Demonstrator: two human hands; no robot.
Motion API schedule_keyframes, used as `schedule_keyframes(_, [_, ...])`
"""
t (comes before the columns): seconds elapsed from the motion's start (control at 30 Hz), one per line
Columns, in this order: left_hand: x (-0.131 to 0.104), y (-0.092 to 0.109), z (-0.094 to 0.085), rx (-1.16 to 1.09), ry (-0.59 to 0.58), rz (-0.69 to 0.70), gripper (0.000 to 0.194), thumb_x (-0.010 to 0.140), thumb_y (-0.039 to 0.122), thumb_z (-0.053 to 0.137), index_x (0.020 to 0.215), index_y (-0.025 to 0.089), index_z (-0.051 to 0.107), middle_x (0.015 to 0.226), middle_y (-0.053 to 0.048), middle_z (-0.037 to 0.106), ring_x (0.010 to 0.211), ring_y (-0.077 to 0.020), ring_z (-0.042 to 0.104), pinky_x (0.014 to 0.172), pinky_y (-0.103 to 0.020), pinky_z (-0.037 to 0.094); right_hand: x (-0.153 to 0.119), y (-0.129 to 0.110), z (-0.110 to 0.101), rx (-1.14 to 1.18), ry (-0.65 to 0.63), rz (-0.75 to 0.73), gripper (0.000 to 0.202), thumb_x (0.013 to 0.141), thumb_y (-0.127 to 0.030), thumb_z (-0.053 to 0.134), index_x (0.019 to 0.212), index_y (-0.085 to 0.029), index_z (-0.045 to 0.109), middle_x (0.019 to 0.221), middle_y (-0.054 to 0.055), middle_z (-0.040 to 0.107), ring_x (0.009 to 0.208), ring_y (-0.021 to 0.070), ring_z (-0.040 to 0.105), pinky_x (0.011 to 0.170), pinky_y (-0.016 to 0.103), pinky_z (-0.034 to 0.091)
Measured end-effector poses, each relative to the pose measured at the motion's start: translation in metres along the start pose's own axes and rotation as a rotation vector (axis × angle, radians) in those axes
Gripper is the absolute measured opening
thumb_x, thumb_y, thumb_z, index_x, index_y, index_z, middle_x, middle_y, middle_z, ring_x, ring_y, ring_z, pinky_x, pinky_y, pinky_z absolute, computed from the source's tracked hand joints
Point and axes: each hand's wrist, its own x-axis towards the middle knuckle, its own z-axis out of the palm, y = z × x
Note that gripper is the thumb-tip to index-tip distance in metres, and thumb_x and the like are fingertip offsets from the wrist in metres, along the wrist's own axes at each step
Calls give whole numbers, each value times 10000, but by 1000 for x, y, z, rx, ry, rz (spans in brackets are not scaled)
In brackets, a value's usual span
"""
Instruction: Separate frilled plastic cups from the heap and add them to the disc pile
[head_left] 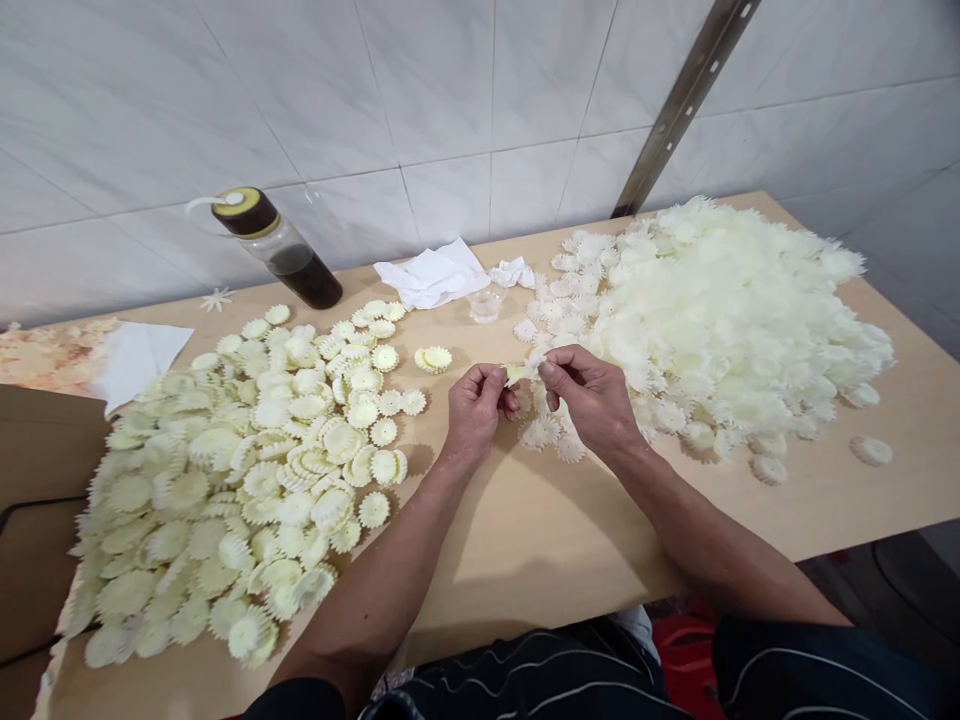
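My left hand (475,405) is closed in a pinch on a pale yellow flower-shaped disc (514,374), just above the middle of the table. Close by on the right, my right hand (589,392) has thumb and forefinger pinched together near the disc's edge. What sits between those fingertips is too small to make out. To the left spreads a heap of pale yellow-green discs with toothed rims (300,470), many looking stacked in layers. Thin, translucent whitish petal pieces (735,310) form a big pile on the right, its loose edge reaching behind and under my hands.
Against the tiled wall stands a bottle of dark liquid (304,272). White tissues (433,274) and a small clear cup (486,303) lie behind my hands. A cardboard box (49,520) borders the left side. A metal upright (686,105) rises at the back.
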Motion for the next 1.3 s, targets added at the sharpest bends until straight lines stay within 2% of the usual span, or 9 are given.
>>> schedule_keyframes(0.2, [2,1,-1,-13,57,22,536,820,676,848,776,188,631,584,10,647,484,-106,561,491,-228,477,9,-13,-11,269,90,16,425,850,-646,835,895,-281,622,785,2,604,658,166,541,508,289,451])
schedule_keyframes(0.4, [0,0,-2,67,-16,1,504,844,661,834,828,180,684,581,5,660,482,-118,581,508,-247,503,9,-19,-17,246,-38,101,552,739,-752,874,851,-271,626,776,26,691,576,173,551,462,328,474])
schedule_keyframes(0.47, [0,0,-3,69,-5,9,498,840,652,841,820,178,691,582,2,659,496,-122,588,506,-245,502,7,-19,-20,148,-38,34,486,814,-718,838,878,-264,675,721,13,677,550,172,561,467,333,490])
schedule_keyframes(0.57, [1,1,-6,53,15,15,478,844,628,847,831,172,704,591,-3,664,498,-121,587,502,-243,500,7,-18,-30,-215,30,-137,289,948,-533,783,987,-247,773,756,23,722,588,176,622,551,347,544])
schedule_keyframes(0.7, [3,1,-8,33,41,23,463,842,605,855,850,164,714,603,-8,672,506,-119,586,505,-243,503,10,-17,-45,-668,6,-352,189,1004,-345,708,1107,-241,827,1077,85,814,727,194,704,688,378,590])
schedule_keyframes(0.8, [2,1,-7,46,54,31,478,840,621,849,839,165,709,592,-6,665,513,-120,586,504,-240,502,9,-19,-44,-766,-5,-405,191,1005,-332,690,1083,-229,830,1200,111,798,649,164,659,666,378,575])
schedule_keyframes(1.03, [-6,3,-1,182,37,103,482,878,641,811,838,169,723,591,2,658,505,-116,584,507,-240,513,0,-17,-15,-638,-85,-188,283,956,-488,766,1047,-221,791,956,66,808,609,157,640,609,318,530])
schedule_keyframes(1.2, [-10,0,1,246,30,151,461,900,631,792,844,176,739,597,9,660,500,-113,584,502,-233,512,2,-3,-6,-562,-55,-102,283,936,-501,771,911,-219,773,750,23,761,557,149,599,564,296,477])
schedule_keyframes(1.3, [-10,0,2,250,24,150,467,896,640,792,845,178,743,589,11,657,491,-112,581,503,-233,515,2,-1,-6,-552,-29,-107,270,940,-478,763,857,-220,771,730,23,760,599,164,627,588,300,479])
